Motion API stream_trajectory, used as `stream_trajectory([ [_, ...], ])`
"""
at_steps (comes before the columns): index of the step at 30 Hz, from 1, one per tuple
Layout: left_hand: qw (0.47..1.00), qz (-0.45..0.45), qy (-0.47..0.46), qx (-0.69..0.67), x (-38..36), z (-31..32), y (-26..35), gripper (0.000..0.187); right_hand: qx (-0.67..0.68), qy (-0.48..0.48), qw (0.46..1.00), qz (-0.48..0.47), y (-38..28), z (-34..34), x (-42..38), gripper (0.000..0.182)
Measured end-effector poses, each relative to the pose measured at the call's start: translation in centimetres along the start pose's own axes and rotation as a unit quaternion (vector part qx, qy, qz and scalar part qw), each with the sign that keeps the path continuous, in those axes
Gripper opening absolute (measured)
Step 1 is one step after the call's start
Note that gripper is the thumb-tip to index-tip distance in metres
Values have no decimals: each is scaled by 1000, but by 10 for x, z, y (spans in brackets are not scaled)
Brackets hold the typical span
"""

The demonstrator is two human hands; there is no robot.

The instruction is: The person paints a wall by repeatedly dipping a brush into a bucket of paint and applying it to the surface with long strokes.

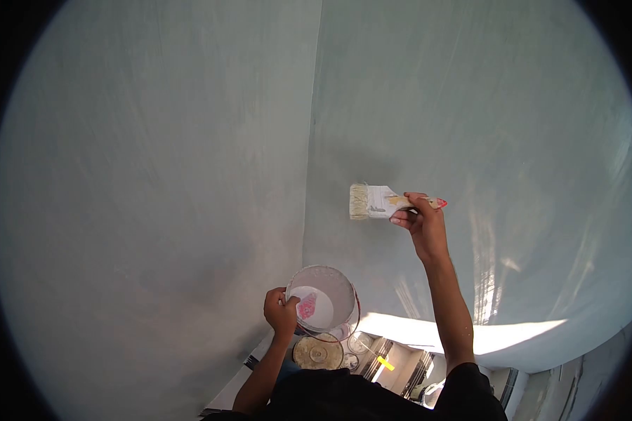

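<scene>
A wide paintbrush with pale bristles is gripped by its handle in my right hand. Its bristles point left, close to the grey-green wall on the right, and the red handle tip sticks out past my fingers. My left hand is closed on the rim of a paint bucket, thumb over the edge. White liquid and a pink-red patch show inside the bucket, and its thin wire handle hangs down at the right side.
Two walls meet at a corner straight ahead. Below the bucket stand a round, stained lid or tub and smaller containers. Stacked tiles or boxes with a yellow object lie on the floor. Sunlight falls across the lower right.
</scene>
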State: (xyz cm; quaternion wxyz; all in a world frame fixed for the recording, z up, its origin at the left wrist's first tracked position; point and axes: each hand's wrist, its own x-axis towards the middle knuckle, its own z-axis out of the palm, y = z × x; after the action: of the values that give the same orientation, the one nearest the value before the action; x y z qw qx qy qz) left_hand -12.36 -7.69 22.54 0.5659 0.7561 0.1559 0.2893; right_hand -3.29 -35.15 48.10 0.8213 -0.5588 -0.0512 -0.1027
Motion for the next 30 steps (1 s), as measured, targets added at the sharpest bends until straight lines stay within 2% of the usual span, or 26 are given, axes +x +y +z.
stream_trajectory([
  [3,1000,-11,-12,20,10,-7,-14,25,-101,-23,984,-148,-69,54,68,29],
  [5,1000,13,-5,26,16,-6,-36,25,-196,-34,940,-277,-112,99,106,26],
  [7,999,22,-1,30,20,1,-49,26,-290,-71,869,-395,-142,129,149,22],
  [9,999,21,-3,32,23,5,-59,26,-502,-69,737,-446,-171,151,172,19],
  [10,999,18,-7,33,20,13,-60,27,-595,-62,657,-459,-187,147,180,17],
  [14,999,1,-27,35,13,33,-85,28,-635,-57,585,-502,-212,161,193,12],
  [17,999,-9,-40,31,20,29,-89,28,-620,-45,581,-525,-231,190,176,12],
  [18,998,-14,-47,31,21,31,-95,27,-597,-85,631,-488,-221,193,173,12],
  [20,998,-14,-62,22,26,31,-96,27,-619,-166,683,-352,-188,197,170,13],
  [21,997,-15,-71,19,27,30,-100,26,-675,-192,632,-328,-171,200,172,13],
  [23,997,10,-74,15,32,31,-108,28,-756,-172,568,-276,-171,216,173,12],
  [26,996,53,-66,24,28,40,-123,25,-742,-132,563,-339,-216,230,189,15],
  [27,995,39,-88,39,29,37,-115,24,-747,-120,545,-360,-240,241,187,16],
  [29,988,8,-135,68,27,26,-94,28,-765,-72,481,-422,-290,261,189,16],
  [30,989,12,-132,65,27,27,-95,27,-788,-22,423,-446,-315,271,197,17],
])
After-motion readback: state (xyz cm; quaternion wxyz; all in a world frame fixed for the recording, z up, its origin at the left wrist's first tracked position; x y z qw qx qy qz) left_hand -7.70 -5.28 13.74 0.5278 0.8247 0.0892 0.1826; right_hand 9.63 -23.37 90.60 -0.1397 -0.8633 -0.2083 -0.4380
